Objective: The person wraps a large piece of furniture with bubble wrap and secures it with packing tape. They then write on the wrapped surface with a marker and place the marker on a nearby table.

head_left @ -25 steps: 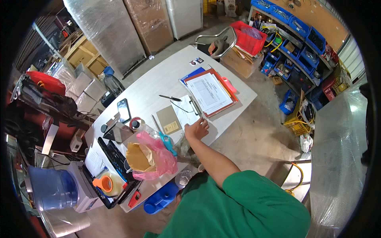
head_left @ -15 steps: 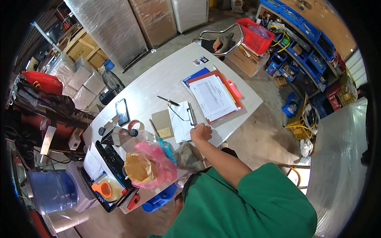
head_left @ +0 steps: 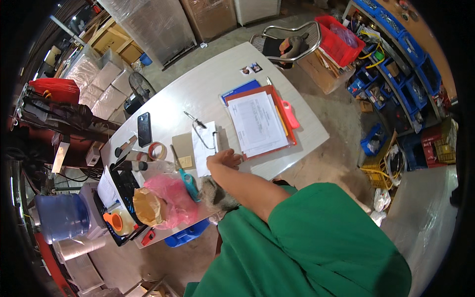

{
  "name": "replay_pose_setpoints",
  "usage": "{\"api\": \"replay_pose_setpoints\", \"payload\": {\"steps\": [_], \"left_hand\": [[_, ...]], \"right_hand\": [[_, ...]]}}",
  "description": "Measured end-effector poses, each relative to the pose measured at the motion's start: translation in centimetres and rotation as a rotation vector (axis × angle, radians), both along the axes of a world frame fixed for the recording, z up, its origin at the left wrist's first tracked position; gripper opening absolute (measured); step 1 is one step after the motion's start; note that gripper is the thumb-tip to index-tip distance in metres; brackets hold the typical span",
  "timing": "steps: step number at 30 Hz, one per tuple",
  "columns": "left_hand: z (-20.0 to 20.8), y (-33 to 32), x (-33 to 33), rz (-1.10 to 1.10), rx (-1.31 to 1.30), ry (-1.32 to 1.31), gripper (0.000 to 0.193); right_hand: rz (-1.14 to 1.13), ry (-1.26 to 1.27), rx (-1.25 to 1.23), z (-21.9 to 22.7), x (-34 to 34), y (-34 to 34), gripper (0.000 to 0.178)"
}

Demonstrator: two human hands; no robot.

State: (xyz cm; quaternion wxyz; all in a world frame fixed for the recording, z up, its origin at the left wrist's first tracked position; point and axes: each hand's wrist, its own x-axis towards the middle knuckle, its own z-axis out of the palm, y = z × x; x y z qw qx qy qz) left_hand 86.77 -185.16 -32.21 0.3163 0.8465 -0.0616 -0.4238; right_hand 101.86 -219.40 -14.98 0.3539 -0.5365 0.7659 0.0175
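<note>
My right hand point(head_left: 225, 159) rests at the lower right corner of a white paper point(head_left: 202, 151), beside the metal clip point(head_left: 215, 140) of a clipboard. Its fingers are loosely bent and slightly apart, with nothing visible in them. Beyond the paper lies a dark pen point(head_left: 195, 119) with a thin dark cord point(head_left: 203, 142) curving over the sheet. To the right is an orange-red folder with printed sheets point(head_left: 257, 123) on it. Teal-handled scissors point(head_left: 189, 184) and a grey cloth-like bundle point(head_left: 216, 194) lie to the left of my forearm. My left hand is hidden by my green sleeve and body.
The pale table point(head_left: 198, 81) also carries a phone point(head_left: 144, 129), a tape roll point(head_left: 157, 151), a pink bag point(head_left: 170, 200), a brown paper bag point(head_left: 150, 207) and a black tray. A metal chair point(head_left: 287, 45) stands at the far edge. Shelves with blue bins point(head_left: 405, 54) are at right.
My view has shifted, so the table's things sit farther left. My right hand stays by the clipboard; its fingers have loosened from a tighter curl.
</note>
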Motion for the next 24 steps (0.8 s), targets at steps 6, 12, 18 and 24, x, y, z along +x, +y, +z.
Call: {"api": "replay_pose_setpoints", "payload": {"steps": [6, 12, 18, 24], "left_hand": [[1.5, -4.1, -2.6, 0.047, 0.026, -0.051, 0.039], [4.2, -7.6, -5.2, 0.103, 0.063, -0.135, 0.039], [13.3, -13.6, -3.6, -0.160, -0.007, -0.307, 0.041], [22.0, -27.5, -0.4, 0.087, -0.244, -0.386, 0.038]], "right_hand": [[0.173, -0.631, -0.122, -1.4, 0.1, -4.8, 0.062], [0.597, -1.148, -0.041, 2.7, -4.2, -19.0, 0.035], [1.045, -1.043, 0.310, 7.5, -12.3, -34.2, 0.036], [1.528, -0.648, 0.168, 3.6, -10.8, -39.9, 0.041]]}}
